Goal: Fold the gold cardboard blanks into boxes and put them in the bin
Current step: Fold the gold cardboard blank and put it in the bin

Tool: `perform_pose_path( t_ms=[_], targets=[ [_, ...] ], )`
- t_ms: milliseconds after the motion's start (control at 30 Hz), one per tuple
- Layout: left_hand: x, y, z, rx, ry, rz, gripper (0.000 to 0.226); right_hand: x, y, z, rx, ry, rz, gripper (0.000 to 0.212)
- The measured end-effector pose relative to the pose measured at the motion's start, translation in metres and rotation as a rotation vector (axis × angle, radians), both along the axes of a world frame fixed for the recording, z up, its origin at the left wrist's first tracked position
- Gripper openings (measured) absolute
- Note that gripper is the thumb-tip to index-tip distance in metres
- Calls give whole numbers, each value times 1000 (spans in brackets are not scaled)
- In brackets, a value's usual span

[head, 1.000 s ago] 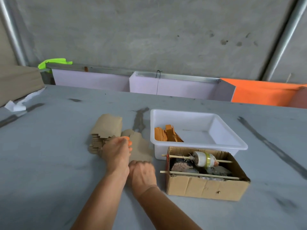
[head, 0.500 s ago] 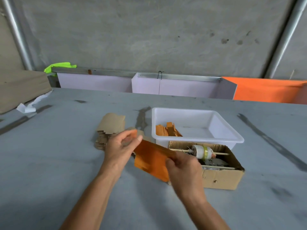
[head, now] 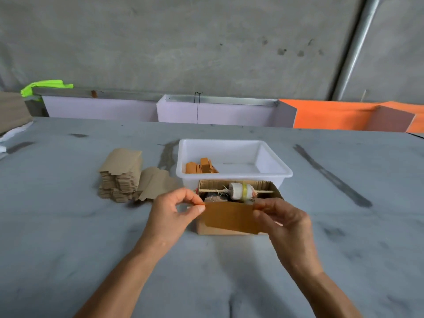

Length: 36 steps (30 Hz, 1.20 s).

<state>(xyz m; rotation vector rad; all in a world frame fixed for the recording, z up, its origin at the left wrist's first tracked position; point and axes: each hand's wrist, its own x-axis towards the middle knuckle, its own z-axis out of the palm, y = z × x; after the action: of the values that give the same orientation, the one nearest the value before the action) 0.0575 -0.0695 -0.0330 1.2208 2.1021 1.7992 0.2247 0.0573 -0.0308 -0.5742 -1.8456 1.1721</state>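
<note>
the white bin [head: 270, 157] sits beyond the brown carton [head: 263, 187]. in front of both, the gold blank [head: 229, 218] hangs crosswise, long axis left to right, left hand [head: 174, 211] and right hand [head: 283, 218] pinching its ends; seemingly flat.

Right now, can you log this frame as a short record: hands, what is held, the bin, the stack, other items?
left hand: pinches the blank's left end
right hand: pinches the blank's right end
blank: gold, flat, held above the table
bin: white, a few folded boxes in its left corner
stack: unfolded blanks, left of the bin
cardboard box: open, in front of the bin, holds a spool on a stick
</note>
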Motion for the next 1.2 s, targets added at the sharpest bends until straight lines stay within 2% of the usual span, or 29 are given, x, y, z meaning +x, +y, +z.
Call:
perform_pose_path(
  t_ms=[100, 167, 267, 367, 467, 600, 800, 1000, 1200],
  targets=[
    [13, -7, -18, -44, 417, -9, 25, 17, 7, -16, 473, -105, -92, 27],
    [21, -12, -33, -122, 664, -75, 26, 29, 9, -34, 703, -241, -61, 23],
    [33, -16, -49, -239, 839, -172, 19, 42, 8, -58, 843, -397, 17, 10],
    [38, -17, -55, -288, 916, -233, 13, 47, 6, -66, 845, -470, 75, 7],
    [37, -17, -57, -317, 844, -255, 11, 51, 6, -62, 778, -517, 127, 12],
    [39, -18, -64, -353, 634, -236, 7, 54, -1, -60, 688, -546, 101, 13],
    [44, -12, -66, -433, 330, -39, 10, 44, -6, -58, 368, -684, -63, 8],
    [46, -5, -60, -593, 223, 71, 19, 29, 1, -47, 109, -820, -140, 3],
    [41, 0, -54, -713, 134, 151, 33, 22, 12, -37, -10, -996, -68, 15]
  ],
)
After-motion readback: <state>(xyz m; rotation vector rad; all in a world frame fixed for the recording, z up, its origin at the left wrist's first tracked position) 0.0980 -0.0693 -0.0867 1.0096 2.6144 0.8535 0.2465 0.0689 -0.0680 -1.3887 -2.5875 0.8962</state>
